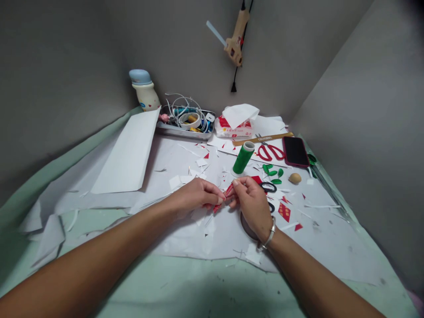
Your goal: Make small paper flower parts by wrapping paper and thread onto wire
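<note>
Between my two hands, just above the paper-covered table, is a narrow red strip [217, 206], apparently paper, with lighter markings. My left hand [202, 194] pinches it near the middle with thumb and fingertips. At its upper end, my right hand [250, 198] grips it between thumb and index finger. A silver bangle [272, 232] circles the right wrist. Partly hidden behind the right hand are black-handled scissors [269, 187] and a dark round object [247, 227], perhaps a tape roll. A spool of green thread [243, 159] stands upright just beyond the hands.
Red-handled scissors [271, 152], a phone [296, 151], a wooden ruler [263, 139] and several green leaf-shaped pieces [272, 173] lie at the right. Behind are a tissue pack [233, 127], a metal tray [185, 131] and a bottle [145, 95]. A glue gun [236, 42] hangs above.
</note>
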A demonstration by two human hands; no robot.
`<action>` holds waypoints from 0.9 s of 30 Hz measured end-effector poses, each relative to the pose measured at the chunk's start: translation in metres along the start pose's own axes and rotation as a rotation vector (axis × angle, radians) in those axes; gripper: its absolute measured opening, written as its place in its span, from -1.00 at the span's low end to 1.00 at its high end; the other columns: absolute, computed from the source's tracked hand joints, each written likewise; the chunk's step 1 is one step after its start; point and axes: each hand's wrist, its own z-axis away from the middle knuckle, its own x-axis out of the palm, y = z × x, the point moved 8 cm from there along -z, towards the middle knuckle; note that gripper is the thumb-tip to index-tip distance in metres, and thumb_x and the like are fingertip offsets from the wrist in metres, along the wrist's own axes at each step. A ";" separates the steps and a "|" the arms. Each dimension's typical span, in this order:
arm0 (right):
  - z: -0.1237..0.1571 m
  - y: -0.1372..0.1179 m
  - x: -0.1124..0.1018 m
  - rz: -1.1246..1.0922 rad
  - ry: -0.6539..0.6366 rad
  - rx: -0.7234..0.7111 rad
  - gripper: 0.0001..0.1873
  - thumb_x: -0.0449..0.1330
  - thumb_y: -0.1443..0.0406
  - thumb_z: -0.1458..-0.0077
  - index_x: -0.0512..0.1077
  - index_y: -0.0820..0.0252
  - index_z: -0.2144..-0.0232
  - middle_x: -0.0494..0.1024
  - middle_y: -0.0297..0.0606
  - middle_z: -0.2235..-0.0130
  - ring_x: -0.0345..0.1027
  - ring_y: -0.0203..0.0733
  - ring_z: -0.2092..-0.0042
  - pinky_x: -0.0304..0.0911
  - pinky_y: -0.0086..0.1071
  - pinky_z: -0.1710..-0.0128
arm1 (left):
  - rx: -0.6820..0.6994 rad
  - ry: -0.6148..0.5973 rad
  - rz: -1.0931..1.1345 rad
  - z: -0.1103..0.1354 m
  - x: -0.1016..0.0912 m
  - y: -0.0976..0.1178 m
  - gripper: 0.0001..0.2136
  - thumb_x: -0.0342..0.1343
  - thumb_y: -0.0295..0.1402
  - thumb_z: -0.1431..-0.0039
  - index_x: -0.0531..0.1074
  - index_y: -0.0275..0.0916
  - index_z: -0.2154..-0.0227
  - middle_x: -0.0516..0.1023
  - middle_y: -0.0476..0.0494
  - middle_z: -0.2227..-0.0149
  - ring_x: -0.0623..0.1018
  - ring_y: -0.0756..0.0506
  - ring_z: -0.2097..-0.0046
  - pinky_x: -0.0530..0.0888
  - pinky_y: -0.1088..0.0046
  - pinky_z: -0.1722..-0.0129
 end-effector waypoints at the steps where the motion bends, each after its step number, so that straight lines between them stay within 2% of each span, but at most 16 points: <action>1: 0.000 0.000 0.000 0.001 0.000 -0.001 -0.74 0.11 0.09 -0.21 0.35 0.15 0.36 0.53 -0.40 0.52 0.40 -0.32 0.57 0.30 -0.47 0.57 | 0.002 0.000 -0.003 0.000 0.000 0.000 -0.91 0.24 -0.42 0.08 0.58 -0.33 0.46 0.47 -0.06 0.60 0.27 0.06 0.54 0.11 0.44 0.50; 13: 0.002 -0.004 0.001 0.011 0.005 -0.011 -0.74 0.10 0.10 -0.21 0.34 0.15 0.38 0.52 -0.41 0.53 0.41 -0.31 0.57 0.30 -0.45 0.55 | 0.007 -0.015 -0.047 0.000 -0.001 0.000 -0.90 0.22 -0.38 0.07 0.57 -0.31 0.49 0.47 -0.08 0.56 0.26 0.03 0.52 0.09 0.40 0.49; 27: 0.005 -0.008 0.002 -0.012 0.029 -0.013 -0.74 0.11 0.11 -0.20 0.33 0.15 0.40 0.52 -0.40 0.53 0.40 -0.33 0.57 0.30 -0.48 0.57 | 0.033 -0.048 -0.003 0.003 0.006 0.006 -0.92 0.18 -0.40 0.07 0.43 -0.30 0.52 0.40 -0.02 0.60 0.25 0.05 0.53 0.08 0.39 0.48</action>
